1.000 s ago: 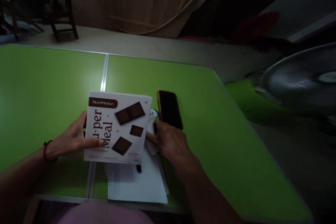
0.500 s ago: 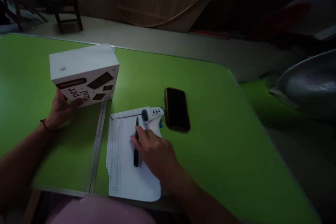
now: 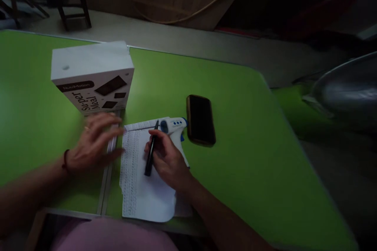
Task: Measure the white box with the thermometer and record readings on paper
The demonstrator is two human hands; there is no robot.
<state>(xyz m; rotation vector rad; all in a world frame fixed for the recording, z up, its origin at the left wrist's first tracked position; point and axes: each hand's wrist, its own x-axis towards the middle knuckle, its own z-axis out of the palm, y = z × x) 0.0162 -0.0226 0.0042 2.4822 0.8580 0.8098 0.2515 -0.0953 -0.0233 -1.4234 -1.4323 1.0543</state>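
My right hand [image 3: 167, 159] grips a black pen [image 3: 150, 152] above a white sheet of paper [image 3: 143, 188] printed with a column of small text. My left hand [image 3: 94, 141] hovers, blurred, fingers spread, just left of the paper and below a white box [image 3: 91, 76] printed with brown bars that stands upright on the green table [image 3: 241, 133]. A white and blue infrared thermometer [image 3: 175, 129] lies at the paper's top right corner, partly behind my right hand.
A dark phone [image 3: 200, 119] lies face up right of the thermometer. A metal seam [image 3: 107, 164] splits the table near my left hand. A fan [image 3: 344, 92] stands off the table's right edge. Chair legs [image 3: 73, 4] and a wooden panel are beyond the far edge.
My left hand set the box down upright at the far left and let go, moving back toward the paper. My right hand took hold of the pen and lifted it.
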